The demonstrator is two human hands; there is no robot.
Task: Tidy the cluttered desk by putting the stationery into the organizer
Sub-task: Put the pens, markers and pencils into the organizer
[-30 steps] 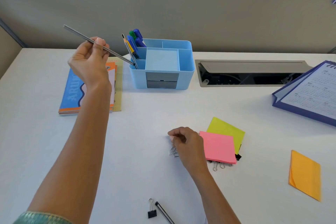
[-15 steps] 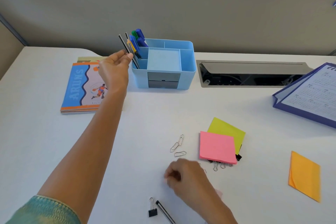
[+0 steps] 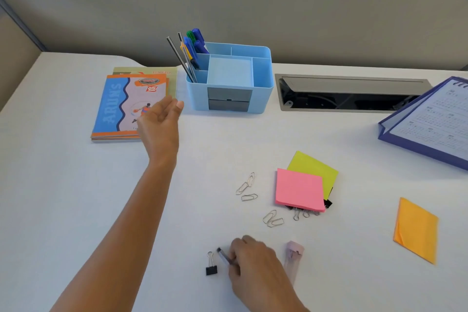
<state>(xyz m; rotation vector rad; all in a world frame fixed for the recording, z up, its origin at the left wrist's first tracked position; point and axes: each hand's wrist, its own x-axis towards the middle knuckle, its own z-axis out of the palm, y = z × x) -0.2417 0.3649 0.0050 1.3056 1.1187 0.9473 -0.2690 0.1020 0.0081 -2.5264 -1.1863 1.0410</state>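
Closest to me, the right hand (image 3: 253, 265) has its fingers curled around a dark pen (image 3: 223, 255) lying on the white surface (image 3: 76, 197), just beside a black binder clip (image 3: 211, 268). Further in, loose paper clips (image 3: 247, 188) lie near a pink sticky pad (image 3: 298, 190). Beyond them the left hand (image 3: 160, 124) hovers with fingers relaxed and holding nothing, near the blue organizer (image 3: 198, 99). Pens (image 3: 193, 49) stand in the organizer's left compartments.

Notebooks (image 3: 126, 106) lie left of the organizer (image 3: 262, 81).
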